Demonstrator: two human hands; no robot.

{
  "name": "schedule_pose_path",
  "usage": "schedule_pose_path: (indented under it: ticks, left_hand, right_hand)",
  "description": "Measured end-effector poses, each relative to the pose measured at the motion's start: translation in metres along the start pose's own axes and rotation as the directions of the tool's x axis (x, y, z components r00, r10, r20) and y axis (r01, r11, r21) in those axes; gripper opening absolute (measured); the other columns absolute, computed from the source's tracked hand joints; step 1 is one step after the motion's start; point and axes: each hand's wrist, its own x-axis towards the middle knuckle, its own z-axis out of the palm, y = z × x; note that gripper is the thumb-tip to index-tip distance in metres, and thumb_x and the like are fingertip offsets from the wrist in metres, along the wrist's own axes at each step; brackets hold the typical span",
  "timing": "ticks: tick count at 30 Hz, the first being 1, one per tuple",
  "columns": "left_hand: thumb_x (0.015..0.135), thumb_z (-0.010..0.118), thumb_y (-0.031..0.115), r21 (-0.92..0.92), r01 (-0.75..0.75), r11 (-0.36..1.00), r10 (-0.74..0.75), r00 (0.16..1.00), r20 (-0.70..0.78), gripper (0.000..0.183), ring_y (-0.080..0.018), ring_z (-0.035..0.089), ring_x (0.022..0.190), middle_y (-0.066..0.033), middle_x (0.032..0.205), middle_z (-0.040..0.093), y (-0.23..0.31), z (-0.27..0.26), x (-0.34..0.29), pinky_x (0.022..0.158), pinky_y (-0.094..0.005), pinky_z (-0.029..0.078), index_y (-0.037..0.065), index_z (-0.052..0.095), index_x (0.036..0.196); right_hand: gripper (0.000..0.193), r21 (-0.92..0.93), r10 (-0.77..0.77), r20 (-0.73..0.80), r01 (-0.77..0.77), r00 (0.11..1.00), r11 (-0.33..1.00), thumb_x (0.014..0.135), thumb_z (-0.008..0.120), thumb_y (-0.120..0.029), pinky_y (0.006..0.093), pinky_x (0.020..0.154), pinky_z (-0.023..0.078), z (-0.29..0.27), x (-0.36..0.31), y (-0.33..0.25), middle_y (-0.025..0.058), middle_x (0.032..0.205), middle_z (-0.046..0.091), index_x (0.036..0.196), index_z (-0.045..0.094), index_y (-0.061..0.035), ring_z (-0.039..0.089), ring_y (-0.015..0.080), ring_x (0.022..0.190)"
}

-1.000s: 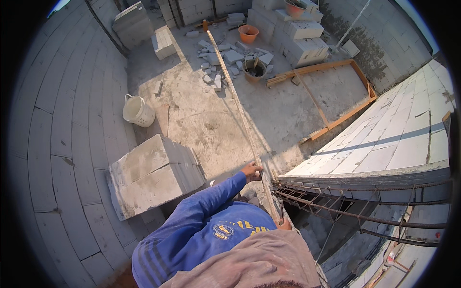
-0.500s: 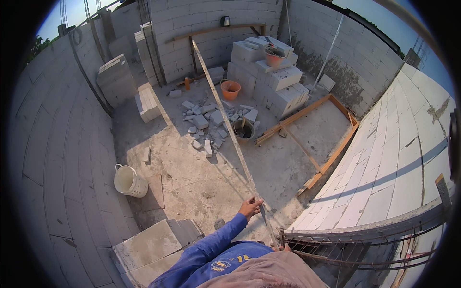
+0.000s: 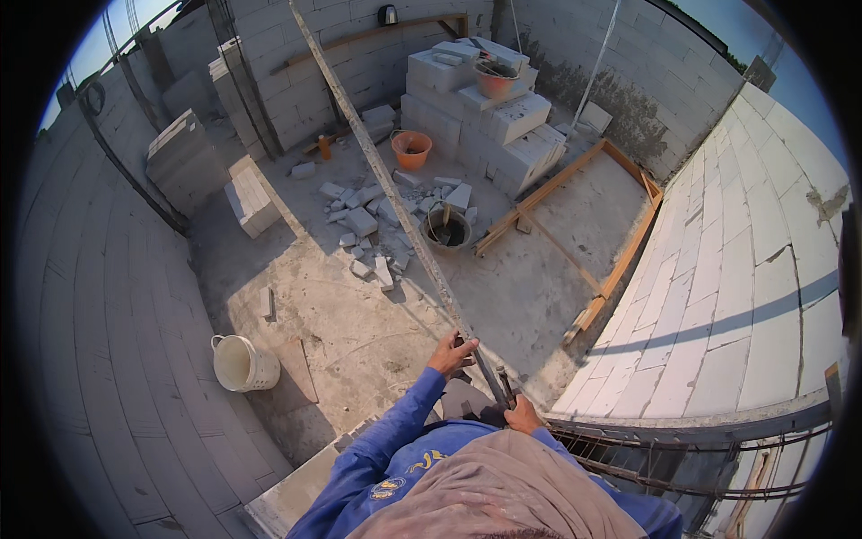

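Note:
A long, thin, pale-stained bar slants from the upper left of the view down to my body. My left hand is closed at the bar's near part, thumb and fingers against its edge; something small and dark shows at the fingertips. Right of the bar's near end, my right hand is closed round a short dark tool that stands up from the fist. The tool's upper end looks like a hammer head, but it is too small to be sure. Blue sleeves cover both my arms.
Broken block pieces lie mid-floor near a mortar bucket and an orange bucket. Stacked blocks stand behind. A wooden frame lies at right, a white pail at left. Rebar runs beside me, lower right.
My view has shifted. My right hand, almost hidden before, now shows with the dark tool in it. My left hand has stayed at the bar, whose far end now reaches the picture's top.

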Motion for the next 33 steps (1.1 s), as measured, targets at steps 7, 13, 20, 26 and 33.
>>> schedule_pose_path:
  ticks: [7, 13, 20, 26, 33]
  left_hand:
    - [0.097, 0.07, 0.024, -0.014, -0.025, 1.0, 0.022, 0.986, -0.164, 0.047, -0.0236, 0.062, 0.113, -0.0131, 0.129, 0.061, 0.079, -0.061, 0.061, 0.095, -0.0411, 0.056, 0.0, 0.053, 0.133]
    - [0.101, 0.064, 0.026, -0.017, 0.008, 1.0, -0.011, 0.979, -0.205, 0.051, -0.0256, 0.061, 0.118, -0.012, 0.13, 0.059, 0.146, -0.11, 0.107, 0.1, -0.0414, 0.053, 0.004, 0.047, 0.144]
    - [0.097, 0.066, 0.029, 0.014, 0.023, 1.0, -0.019, 0.969, -0.245, 0.053, -0.0251, 0.061, 0.115, -0.0142, 0.126, 0.061, 0.187, -0.142, 0.161, 0.096, -0.04, 0.055, 0.001, 0.049, 0.139]
    - [0.097, 0.068, 0.034, 0.006, 0.06, 0.998, -0.057, 0.966, -0.254, 0.054, -0.025, 0.063, 0.111, -0.0137, 0.125, 0.062, 0.229, -0.193, 0.177, 0.093, -0.0372, 0.055, 0.001, 0.052, 0.137]
    - [0.102, 0.063, 0.032, -0.036, -0.003, 0.999, -0.001, 0.994, -0.105, 0.048, -0.026, 0.068, 0.107, -0.0179, 0.128, 0.064, 0.279, -0.302, 0.194, 0.092, -0.039, 0.058, 0.0, 0.051, 0.136]
  right_hand:
    - [0.048, 0.115, -0.147, 0.011, 0.145, 0.989, 0.983, 0.083, 0.078, -0.032, 0.0475, 0.08, 0.052, 0.011, 0.124, -0.078, 0.0267, 0.094, 0.069, 0.112, 0.057, 0.0014, 0.068, 0.0458, 0.094]
    - [0.049, 0.135, -0.15, 0.216, 0.123, 0.965, 0.983, 0.079, 0.082, -0.034, 0.0462, 0.077, 0.05, -0.002, 0.221, -0.158, 0.0231, 0.09, 0.067, 0.104, 0.058, 0.001, 0.065, 0.041, 0.086]
    - [0.042, 0.239, -0.207, 0.318, 0.133, 0.925, 0.962, 0.078, 0.083, -0.026, 0.0412, 0.075, 0.048, -0.009, 0.278, -0.201, 0.013, 0.082, 0.06, 0.1, 0.057, -0.002, 0.057, 0.0278, 0.08]
    - [0.042, 0.196, -0.198, 0.294, 0.144, 0.935, 0.97, 0.078, 0.08, -0.027, 0.0424, 0.074, 0.048, 0.013, 0.306, -0.257, 0.0176, 0.084, 0.063, 0.103, 0.057, -0.0018, 0.062, 0.0336, 0.081]
    - [0.046, 0.155, -0.266, 0.04, 0.257, 0.963, 0.954, 0.075, 0.073, -0.027, 0.046, 0.074, 0.051, 0.082, 0.348, -0.329, 0.0226, 0.084, 0.066, 0.111, 0.057, -0.0024, 0.068, 0.0407, 0.086]
